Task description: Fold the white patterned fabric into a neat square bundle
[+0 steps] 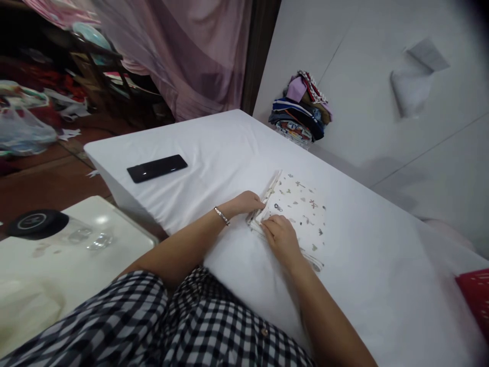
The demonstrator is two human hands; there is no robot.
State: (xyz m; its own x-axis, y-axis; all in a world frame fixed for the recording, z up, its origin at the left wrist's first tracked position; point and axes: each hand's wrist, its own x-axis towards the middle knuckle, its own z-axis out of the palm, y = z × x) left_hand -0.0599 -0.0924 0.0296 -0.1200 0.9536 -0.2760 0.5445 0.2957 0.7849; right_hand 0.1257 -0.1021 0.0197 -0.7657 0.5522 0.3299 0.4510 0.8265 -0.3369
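Observation:
A white cloth [301,209] printed with small brown, grey and green motifs lies folded in a near-square on the white-covered table [367,244]. What kind of textile it is, I cannot tell. My left hand [246,202], with a bracelet at the wrist, is closed at the cloth's left edge near the corner, its fingertips pinching the layers. Just to its right, my right hand [282,237] is closed on the near edge, thumb and fingers bent against the fabric. Several stacked layers show along the left side and at the near right corner.
A black phone [157,168] lies on the table's left part. Folded clothes [301,109] are stacked beyond the far edge. At left stands a white surface [95,270] with a black-lidded clear container [38,224]. A red object [476,293] is at the right edge.

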